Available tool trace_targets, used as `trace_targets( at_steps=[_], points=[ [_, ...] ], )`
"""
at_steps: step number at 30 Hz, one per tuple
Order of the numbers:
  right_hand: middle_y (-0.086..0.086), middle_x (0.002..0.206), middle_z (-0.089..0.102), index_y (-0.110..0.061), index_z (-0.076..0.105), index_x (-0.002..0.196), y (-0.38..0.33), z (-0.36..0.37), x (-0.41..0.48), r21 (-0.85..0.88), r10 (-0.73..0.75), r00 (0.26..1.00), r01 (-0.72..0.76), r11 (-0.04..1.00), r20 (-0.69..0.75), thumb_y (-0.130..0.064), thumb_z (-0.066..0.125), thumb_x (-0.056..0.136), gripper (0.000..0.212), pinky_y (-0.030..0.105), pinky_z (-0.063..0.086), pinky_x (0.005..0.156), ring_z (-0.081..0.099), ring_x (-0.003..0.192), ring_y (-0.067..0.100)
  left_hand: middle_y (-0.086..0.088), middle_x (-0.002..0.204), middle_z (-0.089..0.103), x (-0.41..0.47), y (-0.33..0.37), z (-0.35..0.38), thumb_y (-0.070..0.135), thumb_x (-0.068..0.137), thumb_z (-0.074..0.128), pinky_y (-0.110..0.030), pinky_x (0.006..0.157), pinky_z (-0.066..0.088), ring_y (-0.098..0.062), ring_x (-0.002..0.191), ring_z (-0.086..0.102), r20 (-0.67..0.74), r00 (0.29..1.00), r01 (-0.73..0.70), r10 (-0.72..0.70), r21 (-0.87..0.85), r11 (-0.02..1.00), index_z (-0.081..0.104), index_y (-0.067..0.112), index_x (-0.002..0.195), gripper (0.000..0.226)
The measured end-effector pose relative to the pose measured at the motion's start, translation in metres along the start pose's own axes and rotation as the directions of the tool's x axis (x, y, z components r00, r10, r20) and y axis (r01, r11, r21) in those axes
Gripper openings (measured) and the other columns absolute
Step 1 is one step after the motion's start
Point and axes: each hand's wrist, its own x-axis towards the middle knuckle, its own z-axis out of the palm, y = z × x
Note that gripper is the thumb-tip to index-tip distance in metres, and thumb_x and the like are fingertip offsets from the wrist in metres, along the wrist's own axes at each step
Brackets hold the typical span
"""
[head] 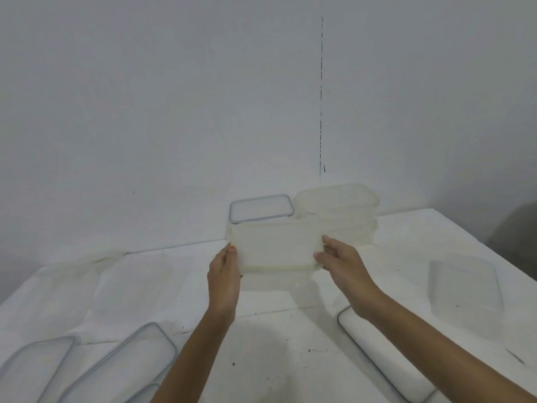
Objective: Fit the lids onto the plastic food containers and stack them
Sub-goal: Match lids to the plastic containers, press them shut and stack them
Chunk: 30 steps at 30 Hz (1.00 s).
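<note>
Fingers of the left hand (pixel 223 274) grasp a translucent rectangular plastic container (pixel 276 245) at nine o'clock. The right hand (pixel 345 269) grasps it at three o'clock.

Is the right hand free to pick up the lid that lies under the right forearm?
Probably not yet. The right hand grips the container together with the left hand. Nothing lies on the lid, so after releasing the container it looks easy to reach.

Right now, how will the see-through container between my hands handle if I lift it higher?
Probably light: the container looks empty and thin-walled. Likely slippery, being smooth plastic gripped only at its ends by left hand and right hand. Its walls may flex.
</note>
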Motion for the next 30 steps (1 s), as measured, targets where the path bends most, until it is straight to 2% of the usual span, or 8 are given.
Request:
trace_targets(
  at_steps=[3, 7, 10, 12, 16, 18, 22, 30],
  points=[
    [0.002, 0.133, 0.054, -0.012, 0.041, 0.142, -0.031, 0.008, 0.032, 0.056, -0.055, 0.998, 0.055, 0.997, 0.007, -0.008, 0.056, 0.091, 0.053, 0.037, 0.037, 0.110, 0.050, 0.126, 0.018, -0.006, 0.131, 0.055, 0.035, 0.024, 0.004, 0.022, 0.099, 0.040, -0.039, 0.092, 0.049, -0.023, 0.112, 0.055, -0.016, 1.000, -0.013, 0.011, -0.089, 0.996, 0.052, 0.011, 0.133, 0.037],
    [0.009, 0.135, 0.055, -0.009, 0.043, 0.139, -0.052, 0.023, 0.084, 0.109, -0.065, 0.998, 0.065, 0.992, -0.006, -0.009, 0.058, 0.088, 0.054, 0.039, 0.040, 0.108, 0.053, 0.123, 0.022, -0.006, 0.130, 0.056, 0.081, 0.047, 0.014, 0.020, 0.098, 0.041, -0.038, 0.094, 0.047, -0.021, 0.103, 0.055, -0.001, 0.999, 0.036, -0.036, -0.188, 0.982, 0.047, 0.014, 0.138, 0.040],
    [0.010, 0.137, 0.051, -0.006, 0.039, 0.141, -0.057, 0.034, 0.119, 0.128, -0.030, 0.999, 0.031, 0.991, -0.011, -0.007, 0.057, 0.087, 0.057, 0.033, 0.043, 0.098, 0.051, 0.123, 0.023, -0.004, 0.105, 0.057, 0.107, 0.050, 0.025, 0.018, 0.100, 0.040, -0.031, 0.076, 0.048, -0.017, 0.084, 0.052, 0.025, 0.998, 0.069, -0.065, -0.207, 0.976, 0.039, 0.010, 0.141, 0.042],
    [0.009, 0.141, 0.046, -0.005, 0.038, 0.142, -0.055, 0.041, 0.139, 0.127, -0.001, 1.000, 0.004, 0.992, -0.019, -0.007, 0.057, 0.087, 0.058, 0.036, 0.040, 0.103, 0.046, 0.128, 0.024, -0.007, 0.097, 0.055, 0.122, 0.047, 0.031, 0.021, 0.100, 0.042, -0.026, 0.064, 0.044, -0.018, 0.080, 0.050, 0.038, 0.994, 0.111, -0.106, -0.182, 0.977, 0.048, 0.007, 0.128, 0.032],
    [0.008, 0.143, 0.045, -0.006, 0.037, 0.143, -0.046, 0.054, 0.168, 0.113, 0.038, 0.999, -0.035, 0.993, -0.022, -0.008, 0.055, 0.089, 0.057, 0.036, 0.038, 0.107, 0.045, 0.128, 0.025, -0.006, 0.079, 0.049, 0.148, 0.039, 0.039, 0.020, 0.098, 0.045, -0.024, 0.058, 0.038, -0.016, 0.064, 0.045, 0.071, 0.977, 0.209, -0.199, -0.202, 0.957, 0.056, 0.010, 0.093, 0.016],
    [0.004, 0.147, 0.040, -0.008, 0.034, 0.145, -0.042, 0.057, 0.177, 0.085, 0.014, 1.000, -0.013, 0.996, -0.007, -0.012, 0.052, 0.093, 0.056, 0.039, 0.032, 0.113, 0.041, 0.133, 0.022, -0.005, 0.075, 0.046, 0.158, 0.033, 0.040, 0.019, 0.098, 0.043, -0.024, 0.058, 0.036, -0.015, 0.061, 0.041, 0.081, 0.977, 0.209, -0.197, -0.207, 0.956, 0.055, 0.013, 0.085, 0.019],
    [0.001, 0.153, 0.031, -0.013, 0.030, 0.147, -0.033, 0.062, 0.190, 0.060, -0.051, 0.999, 0.050, 0.997, 0.009, -0.024, 0.049, 0.098, 0.054, 0.043, 0.029, 0.115, 0.032, 0.139, 0.019, -0.002, 0.075, 0.046, 0.171, 0.026, 0.043, 0.030, 0.100, 0.043, -0.023, 0.069, 0.042, -0.013, 0.065, 0.043, 0.091, 0.981, 0.185, -0.170, -0.201, 0.962, 0.055, 0.014, 0.091, 0.023],
    [0.009, 0.127, 0.048, -0.027, 0.034, 0.145, -0.020, 0.071, 0.200, 0.068, -0.043, 0.999, 0.044, 0.997, -0.013, -0.038, 0.051, 0.095, 0.054, 0.046, 0.038, 0.108, 0.047, 0.123, 0.023, 0.001, 0.073, 0.046, 0.188, 0.018, 0.051, 0.044, 0.099, 0.037, -0.029, 0.075, 0.039, -0.013, 0.066, 0.044, 0.030, 0.986, 0.168, -0.165, -0.179, 0.969, 0.046, 0.020, 0.074, 0.036]
  ],
)
